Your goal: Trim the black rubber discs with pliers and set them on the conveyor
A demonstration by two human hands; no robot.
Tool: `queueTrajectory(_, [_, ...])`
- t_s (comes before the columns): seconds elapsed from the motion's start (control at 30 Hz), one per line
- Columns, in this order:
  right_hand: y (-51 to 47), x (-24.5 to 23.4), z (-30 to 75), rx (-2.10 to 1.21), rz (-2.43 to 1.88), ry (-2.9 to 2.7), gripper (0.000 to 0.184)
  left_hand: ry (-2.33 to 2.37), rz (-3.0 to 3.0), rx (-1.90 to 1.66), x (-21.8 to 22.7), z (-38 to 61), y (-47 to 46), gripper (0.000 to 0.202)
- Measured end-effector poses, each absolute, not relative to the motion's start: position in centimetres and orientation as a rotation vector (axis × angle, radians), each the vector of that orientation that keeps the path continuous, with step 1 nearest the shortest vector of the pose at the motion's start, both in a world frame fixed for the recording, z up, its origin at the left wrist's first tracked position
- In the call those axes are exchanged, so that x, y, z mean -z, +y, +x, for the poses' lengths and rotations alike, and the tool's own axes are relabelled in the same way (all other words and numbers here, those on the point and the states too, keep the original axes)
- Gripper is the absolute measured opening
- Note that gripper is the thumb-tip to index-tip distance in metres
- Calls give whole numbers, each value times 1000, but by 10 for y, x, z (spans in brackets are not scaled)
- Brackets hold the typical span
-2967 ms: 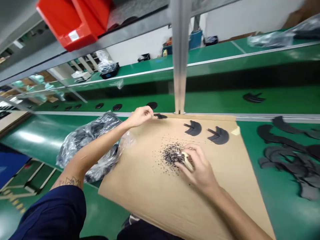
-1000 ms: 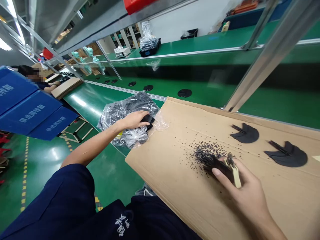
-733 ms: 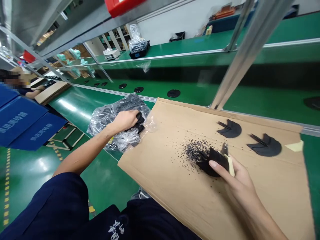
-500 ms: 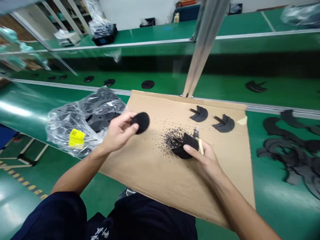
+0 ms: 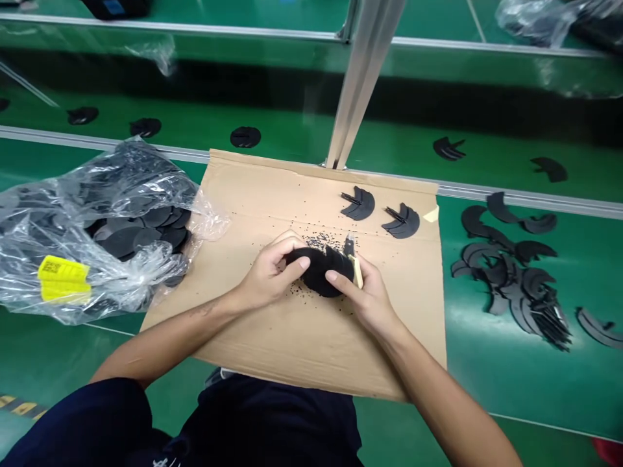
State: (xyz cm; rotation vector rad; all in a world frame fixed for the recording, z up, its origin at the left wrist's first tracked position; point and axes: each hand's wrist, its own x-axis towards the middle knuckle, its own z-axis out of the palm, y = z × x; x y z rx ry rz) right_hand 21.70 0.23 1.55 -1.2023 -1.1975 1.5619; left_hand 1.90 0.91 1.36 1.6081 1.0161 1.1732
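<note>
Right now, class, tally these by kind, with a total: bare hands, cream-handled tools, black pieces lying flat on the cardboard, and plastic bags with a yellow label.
Bare hands (left hand and right hand): 2
Cream-handled tool: 1
Black pieces lying on the cardboard: 2
Yellow-labelled bag: 1
Total: 6

There's 1 tool point(image 5: 357, 272), 1 cardbd sheet point(image 5: 272, 337), 2 lg blk pcs point(image 5: 363, 206) on it.

Black pieces point(image 5: 318, 274), flat, rounded, edges overlapping, held together between left hand point(image 5: 269, 271) and right hand point(image 5: 370, 295) above cardboard point(image 5: 302, 344); exact split between them unclear. Cream-handled cutter point(image 5: 357, 264), metal head up, tucked in right hand just behind them.
</note>
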Motion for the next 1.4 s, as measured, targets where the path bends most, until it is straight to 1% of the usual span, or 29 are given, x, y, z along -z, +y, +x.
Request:
queueTrajectory(0.17, [1, -16, 215, -1480, -1250, -1350, 43, 1098, 1558, -1156, -5, 22, 9, 20])
queueTrajectory(0.3, [-1, -19, 213, -1527, -1233, -1332, 46, 1098, 1462, -1162, -1, 24, 5, 20])
queueTrajectory(0.53, [1, -19, 213, -1514, -1235, -1372, 45, 1185, 1607, -1163, 1, 22, 4, 17])
queueTrajectory(0.77, [1, -18, 214, -1491, -1230, -1417, 42, 1055, 1655, -1057, 1, 21, 8, 21])
queueTrajectory(0.87, [1, -17, 214, -1476, -1226, -1404, 44, 1005, 1608, -1076, 2, 22, 8, 20])
queueTrajectory(0.97, [2, -17, 213, -1432, -1248, -1412, 45, 993, 1513, -1095, 2, 22, 9, 24])
queueTrajectory(1.07, [4, -18, 213, -1387, -1281, -1414, 48, 1016, 1408, -1088, 2, 21, 11, 32])
queueTrajectory(1.17, [6, -20, 214, -1436, -1246, -1394, 49, 1024, 1340, -1070, 1, 21, 13, 38])
queueTrajectory(1.3, [6, -22, 214, -1444, -1244, -1378, 48, 1016, 1274, -1052, 0, 20, 14, 42])
queueTrajectory(1.4, [5, -23, 214, -1382, -1294, -1386, 46, 1001, 1276, -1060, -1, 19, 14, 39])
